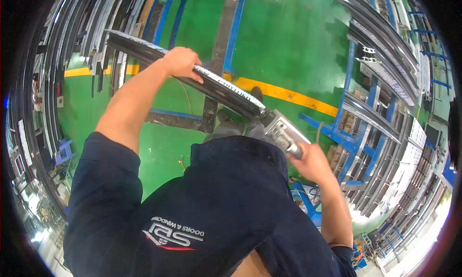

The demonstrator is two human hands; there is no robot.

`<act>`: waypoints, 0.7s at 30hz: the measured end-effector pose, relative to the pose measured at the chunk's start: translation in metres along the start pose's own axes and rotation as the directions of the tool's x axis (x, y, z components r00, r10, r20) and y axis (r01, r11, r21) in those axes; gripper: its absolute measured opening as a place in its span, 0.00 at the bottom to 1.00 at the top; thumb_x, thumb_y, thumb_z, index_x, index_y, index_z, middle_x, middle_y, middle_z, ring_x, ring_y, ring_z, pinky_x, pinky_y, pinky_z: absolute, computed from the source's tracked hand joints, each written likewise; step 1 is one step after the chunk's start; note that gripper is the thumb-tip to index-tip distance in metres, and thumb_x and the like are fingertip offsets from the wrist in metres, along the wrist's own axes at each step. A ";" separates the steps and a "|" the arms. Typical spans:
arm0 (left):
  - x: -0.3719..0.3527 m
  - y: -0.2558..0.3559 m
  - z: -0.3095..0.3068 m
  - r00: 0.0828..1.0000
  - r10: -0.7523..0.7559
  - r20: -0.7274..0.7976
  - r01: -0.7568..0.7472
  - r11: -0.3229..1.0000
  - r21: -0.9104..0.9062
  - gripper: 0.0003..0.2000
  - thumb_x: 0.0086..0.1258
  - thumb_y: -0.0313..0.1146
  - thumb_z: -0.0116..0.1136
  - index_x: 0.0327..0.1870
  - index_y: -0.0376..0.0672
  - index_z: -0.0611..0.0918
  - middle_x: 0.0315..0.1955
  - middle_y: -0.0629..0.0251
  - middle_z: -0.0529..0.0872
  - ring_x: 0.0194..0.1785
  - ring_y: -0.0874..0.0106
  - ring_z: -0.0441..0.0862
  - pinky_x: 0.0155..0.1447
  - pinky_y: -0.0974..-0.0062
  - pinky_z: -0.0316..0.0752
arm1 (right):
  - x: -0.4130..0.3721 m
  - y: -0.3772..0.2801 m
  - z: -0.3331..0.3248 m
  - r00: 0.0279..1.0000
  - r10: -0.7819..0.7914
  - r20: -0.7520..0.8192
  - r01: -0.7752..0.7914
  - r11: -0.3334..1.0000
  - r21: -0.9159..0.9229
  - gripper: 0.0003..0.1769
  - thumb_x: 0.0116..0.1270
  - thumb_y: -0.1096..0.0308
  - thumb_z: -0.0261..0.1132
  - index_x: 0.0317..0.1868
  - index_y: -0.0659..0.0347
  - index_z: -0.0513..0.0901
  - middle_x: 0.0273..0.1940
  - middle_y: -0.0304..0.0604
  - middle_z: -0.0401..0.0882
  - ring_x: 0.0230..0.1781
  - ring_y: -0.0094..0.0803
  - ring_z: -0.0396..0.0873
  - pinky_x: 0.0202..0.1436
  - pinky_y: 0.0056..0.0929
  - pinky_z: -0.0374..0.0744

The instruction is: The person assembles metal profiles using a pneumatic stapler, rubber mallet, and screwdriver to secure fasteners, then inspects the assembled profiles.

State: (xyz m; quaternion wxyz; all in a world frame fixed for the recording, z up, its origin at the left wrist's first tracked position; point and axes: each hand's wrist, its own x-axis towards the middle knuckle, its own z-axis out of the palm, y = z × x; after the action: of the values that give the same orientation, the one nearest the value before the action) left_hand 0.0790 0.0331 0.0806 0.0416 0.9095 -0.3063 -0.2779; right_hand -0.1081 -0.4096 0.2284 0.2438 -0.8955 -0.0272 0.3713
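My left hand [182, 64] is closed over a long black window-frame profile [226, 95] with printed white film along its upper edge. This profile slants from the upper left down to the middle, in front of my body. At its lower right end is a silvery metal device [285, 131] with a cylindrical part, in line with the profile. My right hand [312, 162] has its fingers wrapped round the grey, rounded end of that device. Part of the grip is hidden behind my fingers.
Blue-edged steel frame bars [235, 34] stand ahead on the green floor [284, 41], crossed by a yellow line [288, 95]. Racks of long profiles [385, 60] line the right, with more profiles [62, 31] on the left. A blue steel stand [337, 135] is close on the right.
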 end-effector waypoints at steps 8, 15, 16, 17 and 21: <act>-0.003 0.001 0.002 1.000 -0.010 -0.021 0.010 1.000 0.022 0.33 0.54 0.66 0.73 0.49 0.46 0.92 0.45 0.58 0.90 0.53 0.54 0.86 0.56 0.57 0.80 | -0.016 0.006 -0.021 0.999 -0.031 0.018 0.035 0.912 -0.409 0.15 0.62 0.58 0.74 0.43 0.58 0.87 0.37 0.56 0.88 0.42 0.57 0.87 0.47 0.50 0.84; 0.001 0.006 -0.025 0.981 -0.193 0.009 0.193 0.975 -0.110 0.31 0.53 0.65 0.76 0.50 0.50 0.93 0.43 0.50 0.91 0.49 0.50 0.88 0.52 0.55 0.81 | -0.080 0.078 0.034 0.892 0.323 -0.317 -0.210 0.916 0.341 0.13 0.67 0.63 0.74 0.41 0.65 0.85 0.27 0.45 0.83 0.29 0.38 0.81 0.38 0.37 0.78; 0.005 0.007 -0.030 0.982 -0.189 0.014 0.189 0.976 -0.105 0.31 0.53 0.65 0.76 0.50 0.50 0.93 0.43 0.50 0.91 0.49 0.50 0.88 0.52 0.55 0.81 | -0.084 0.083 0.044 0.857 0.401 -0.324 -0.189 0.829 0.527 0.13 0.68 0.65 0.74 0.45 0.66 0.86 0.28 0.40 0.83 0.29 0.28 0.79 0.37 0.32 0.77; 0.010 0.010 -0.034 0.967 -0.254 0.013 0.254 0.958 -0.131 0.31 0.54 0.65 0.76 0.52 0.49 0.93 0.45 0.50 0.91 0.51 0.51 0.88 0.54 0.56 0.81 | -0.088 0.087 0.054 0.857 0.407 -0.315 -0.195 0.823 0.534 0.13 0.68 0.65 0.74 0.45 0.66 0.86 0.28 0.40 0.83 0.29 0.28 0.79 0.37 0.32 0.77; 0.017 0.009 -0.024 0.940 -0.313 -0.134 0.303 0.949 -0.087 0.33 0.57 0.64 0.74 0.53 0.45 0.92 0.45 0.51 0.92 0.54 0.52 0.88 0.60 0.57 0.81 | -0.083 0.038 0.038 0.779 0.514 -0.359 -0.127 0.690 0.712 0.09 0.75 0.66 0.69 0.37 0.60 0.79 0.23 0.28 0.72 0.22 0.16 0.66 0.26 0.21 0.63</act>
State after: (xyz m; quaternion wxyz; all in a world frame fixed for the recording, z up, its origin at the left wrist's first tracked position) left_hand 0.0978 0.0133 0.0947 0.0494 0.9623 -0.1472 -0.2234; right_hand -0.1991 -0.4462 0.2427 0.4652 -0.8080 0.3369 0.1309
